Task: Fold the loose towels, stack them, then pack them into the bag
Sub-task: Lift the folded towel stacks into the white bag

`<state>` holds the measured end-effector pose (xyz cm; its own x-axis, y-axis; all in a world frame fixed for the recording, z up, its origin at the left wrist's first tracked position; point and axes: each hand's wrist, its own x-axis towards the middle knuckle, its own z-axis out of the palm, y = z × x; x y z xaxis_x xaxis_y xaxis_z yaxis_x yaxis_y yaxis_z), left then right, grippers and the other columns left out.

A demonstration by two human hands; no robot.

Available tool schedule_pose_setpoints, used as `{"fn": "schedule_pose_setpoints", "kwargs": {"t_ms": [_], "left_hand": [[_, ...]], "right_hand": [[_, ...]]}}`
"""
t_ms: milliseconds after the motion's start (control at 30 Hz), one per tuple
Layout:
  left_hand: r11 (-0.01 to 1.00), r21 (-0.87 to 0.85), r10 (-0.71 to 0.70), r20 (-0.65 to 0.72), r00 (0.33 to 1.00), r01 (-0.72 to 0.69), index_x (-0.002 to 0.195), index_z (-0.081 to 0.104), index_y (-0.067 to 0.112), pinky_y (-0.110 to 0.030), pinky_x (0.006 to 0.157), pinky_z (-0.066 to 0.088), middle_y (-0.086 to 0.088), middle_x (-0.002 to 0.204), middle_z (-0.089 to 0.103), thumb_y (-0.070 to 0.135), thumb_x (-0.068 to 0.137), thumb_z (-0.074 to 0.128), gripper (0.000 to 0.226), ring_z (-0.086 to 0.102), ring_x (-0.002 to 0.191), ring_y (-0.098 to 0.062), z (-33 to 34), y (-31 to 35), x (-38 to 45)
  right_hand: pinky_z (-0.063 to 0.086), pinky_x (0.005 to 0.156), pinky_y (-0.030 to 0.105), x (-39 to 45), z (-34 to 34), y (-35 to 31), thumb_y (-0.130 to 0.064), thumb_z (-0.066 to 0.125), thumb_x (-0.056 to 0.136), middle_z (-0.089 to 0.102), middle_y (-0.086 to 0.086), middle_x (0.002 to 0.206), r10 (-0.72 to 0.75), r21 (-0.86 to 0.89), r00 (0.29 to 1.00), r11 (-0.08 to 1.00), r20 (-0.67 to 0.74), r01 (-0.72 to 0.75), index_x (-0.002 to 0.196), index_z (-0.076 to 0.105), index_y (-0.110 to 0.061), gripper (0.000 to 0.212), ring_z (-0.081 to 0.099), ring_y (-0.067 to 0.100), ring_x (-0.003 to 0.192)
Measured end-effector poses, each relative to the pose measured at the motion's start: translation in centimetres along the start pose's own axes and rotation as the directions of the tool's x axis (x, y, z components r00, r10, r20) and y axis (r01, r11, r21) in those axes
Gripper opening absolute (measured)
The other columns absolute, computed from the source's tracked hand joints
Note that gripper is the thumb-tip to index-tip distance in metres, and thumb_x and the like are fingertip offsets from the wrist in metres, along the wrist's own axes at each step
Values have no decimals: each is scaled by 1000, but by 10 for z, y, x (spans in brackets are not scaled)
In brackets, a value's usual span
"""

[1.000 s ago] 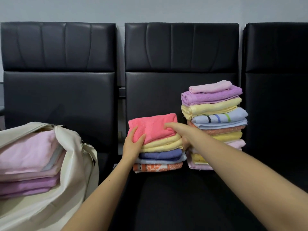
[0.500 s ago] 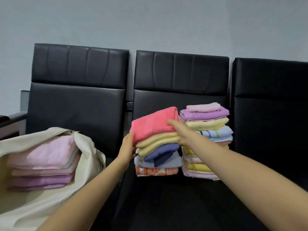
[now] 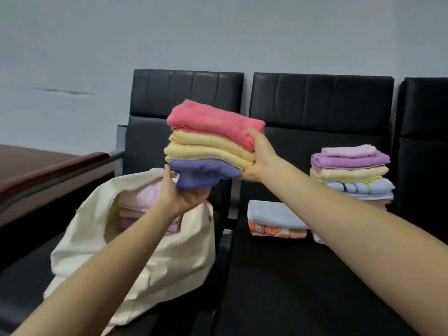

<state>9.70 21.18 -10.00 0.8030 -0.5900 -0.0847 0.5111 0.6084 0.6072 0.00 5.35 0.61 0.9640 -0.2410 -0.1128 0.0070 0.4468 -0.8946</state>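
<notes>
Both hands, left hand [image 3: 186,195] beneath and right hand [image 3: 259,156] clamping the side, grip four folded terry towels [image 3: 208,141] above the open cream cloth bag [image 3: 155,251]; two folded towels [image 3: 276,221] lie on the black seat.

Two hands are seen, the left hand [image 3: 186,195] and the right hand [image 3: 260,157]. Four folded towels are held between them in one lifted stack [image 3: 211,144]: one pink, two yellow and one blue-violet. Two folded towels are left on the seat in a low pile [image 3: 276,221], one pale blue over one orange-patterned. In the tall stack [image 3: 351,175] at the right, at least six towels can be counted; its lower layers are hidden by the forearm. One cream bag [image 3: 150,258] is counted, with several pinkish towels inside, their number not clear. Three black chair backs [image 3: 320,100] are visible.
</notes>
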Motion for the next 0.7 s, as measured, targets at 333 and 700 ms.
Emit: {"fn": "schedule_pose_setpoints", "kwargs": {"t_ms": [333, 700], "left_hand": [[855, 514, 232, -267, 936, -65, 108, 74, 24, -37, 86, 50, -2, 117, 70, 72, 72, 63, 61, 64, 109, -21, -97, 102, -50], [701, 689, 153, -395, 906, 182, 120, 65, 20, -35, 105, 39, -10, 114, 70, 61, 67, 74, 68, 59, 118, -24, -177, 79, -43]], "right_hand": [[57, 79, 37, 68, 46, 168, -36, 76, 55, 65, 5, 101, -53, -361, 998, 932, -31, 38, 109, 61, -26, 57, 63, 22, 95], [54, 89, 34, 75, 30, 225, -45, 79, 51, 63, 2, 116, 221, -487, 974, 856, 48, -170, 120, 45, -22, 81, 65, 19, 102]]}}
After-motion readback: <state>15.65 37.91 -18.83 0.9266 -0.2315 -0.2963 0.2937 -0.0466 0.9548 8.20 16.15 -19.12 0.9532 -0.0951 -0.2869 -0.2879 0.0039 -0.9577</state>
